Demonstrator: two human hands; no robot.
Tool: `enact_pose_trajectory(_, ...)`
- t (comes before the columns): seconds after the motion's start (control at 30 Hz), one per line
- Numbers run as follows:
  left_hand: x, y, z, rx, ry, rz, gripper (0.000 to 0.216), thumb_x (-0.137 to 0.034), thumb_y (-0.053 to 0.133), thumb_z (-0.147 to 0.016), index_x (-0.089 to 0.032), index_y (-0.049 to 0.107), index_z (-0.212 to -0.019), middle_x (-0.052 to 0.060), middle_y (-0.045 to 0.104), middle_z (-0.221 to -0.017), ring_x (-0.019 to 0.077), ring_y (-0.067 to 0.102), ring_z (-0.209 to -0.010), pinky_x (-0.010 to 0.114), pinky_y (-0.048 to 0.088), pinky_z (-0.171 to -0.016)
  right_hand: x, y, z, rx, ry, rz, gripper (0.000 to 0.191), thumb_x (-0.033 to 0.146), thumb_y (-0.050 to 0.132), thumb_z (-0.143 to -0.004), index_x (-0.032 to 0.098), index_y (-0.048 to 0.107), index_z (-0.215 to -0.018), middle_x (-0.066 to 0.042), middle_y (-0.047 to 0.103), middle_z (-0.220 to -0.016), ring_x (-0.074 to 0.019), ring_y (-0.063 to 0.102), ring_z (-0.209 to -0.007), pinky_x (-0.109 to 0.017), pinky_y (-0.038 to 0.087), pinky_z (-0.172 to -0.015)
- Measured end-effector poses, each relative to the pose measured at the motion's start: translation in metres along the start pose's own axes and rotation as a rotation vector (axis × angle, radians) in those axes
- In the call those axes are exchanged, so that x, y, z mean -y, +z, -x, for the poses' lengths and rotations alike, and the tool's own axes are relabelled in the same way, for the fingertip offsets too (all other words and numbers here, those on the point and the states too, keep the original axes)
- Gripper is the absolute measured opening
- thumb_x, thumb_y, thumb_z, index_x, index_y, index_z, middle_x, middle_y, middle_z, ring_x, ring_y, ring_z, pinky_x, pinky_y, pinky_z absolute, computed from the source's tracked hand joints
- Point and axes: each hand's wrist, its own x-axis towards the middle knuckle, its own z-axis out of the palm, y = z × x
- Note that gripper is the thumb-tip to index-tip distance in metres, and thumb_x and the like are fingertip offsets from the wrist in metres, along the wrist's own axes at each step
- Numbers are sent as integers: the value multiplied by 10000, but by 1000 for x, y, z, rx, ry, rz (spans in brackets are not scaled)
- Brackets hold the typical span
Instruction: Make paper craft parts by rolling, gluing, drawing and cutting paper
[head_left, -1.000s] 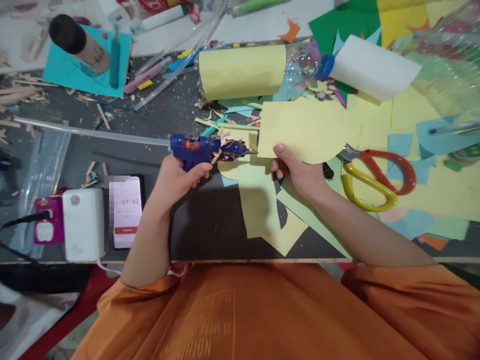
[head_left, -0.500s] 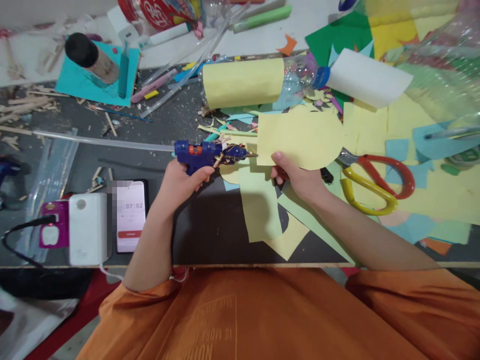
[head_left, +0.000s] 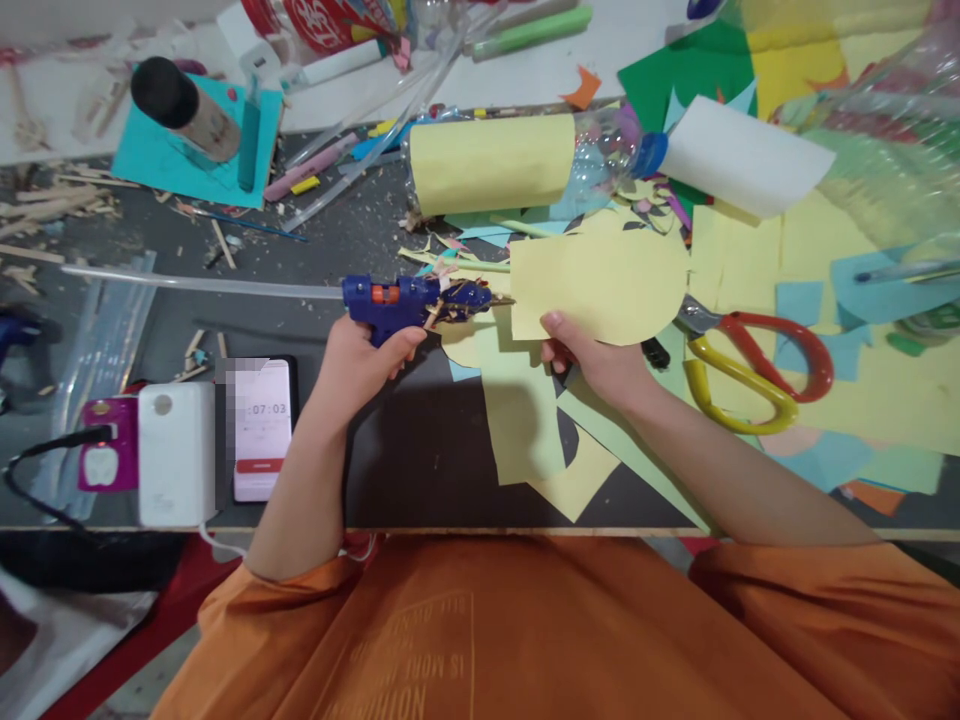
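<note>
My left hand [head_left: 375, 355] is closed around the handle of a blue glue gun [head_left: 405, 298], and a long clear glue stick [head_left: 202, 287] sticks out of its back. Wood bits cling to the front of the gun. Its metal nozzle [head_left: 502, 301] points right, at the left edge of a yellow paper piece [head_left: 600, 280] with a rounded right end. Whether nozzle and paper touch, I cannot tell. My right hand [head_left: 585, 350] pinches the lower left part of that paper, thumb on top and fingers beneath. Scissors [head_left: 757, 365] with red and yellow handles lie right of the paper.
Behind my hands lies a plastic bottle [head_left: 611, 150] wrapped in yellow paper [head_left: 491, 165]. A phone [head_left: 262, 430] and a white power bank [head_left: 176, 455] are at the left front. Paper scraps [head_left: 525, 420] spread under my hands, and wood splinters [head_left: 60, 210] litter the left.
The yellow paper has turned slightly, its left edge now a little lower and further left. The glue gun has shifted very slightly left and up, still in my left hand.
</note>
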Motion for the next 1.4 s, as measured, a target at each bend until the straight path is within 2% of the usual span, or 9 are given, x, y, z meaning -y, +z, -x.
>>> enact_pose_trajectory(0.43,3,-1,0,-39,48,18,312,-415,614,-792,-209,485,-596,-42,455,-454,81,401,-394,220,343,-400,1,1,1,22,10,23,524,679,666,-739,207,583,-528,2,589,-527,-91,485,-435,-261,483,-499)
enact_pose_trajectory(0.73,3,-1,-2,-75,48,29,384,-417,625,-802,-210,445,-534,-40,445,-436,73,367,-363,234,329,-388,4,1,1,39,6,10,527,685,689,-707,214,569,-503,14,564,-498,-92,474,-432,-266,475,-498)
enact_pose_trajectory(0.97,6,-2,-2,-94,53,17,385,-409,601,-822,-212,434,-537,-40,431,-428,74,368,-362,235,336,-393,-1,0,0,57,-10,30,497,626,676,-769,213,575,-511,12,561,-504,-95,479,-448,-268,480,-522)
enact_pose_trajectory(1.17,3,0,-3,-169,80,77,364,-390,624,-774,-213,433,-519,-53,412,-395,67,356,-318,226,334,-363,-4,-2,0,80,-14,83,523,648,647,-780,213,563,-501,14,544,-490,-102,482,-451,-279,483,-541)
enact_pose_trajectory(1.4,5,1,-4,-150,126,97,451,-389,622,-813,-211,394,-466,-50,377,-356,67,359,-317,211,337,-360,-2,-2,1,83,-8,80,520,649,658,-769,217,561,-496,9,543,-485,-109,477,-451,-289,472,-534)
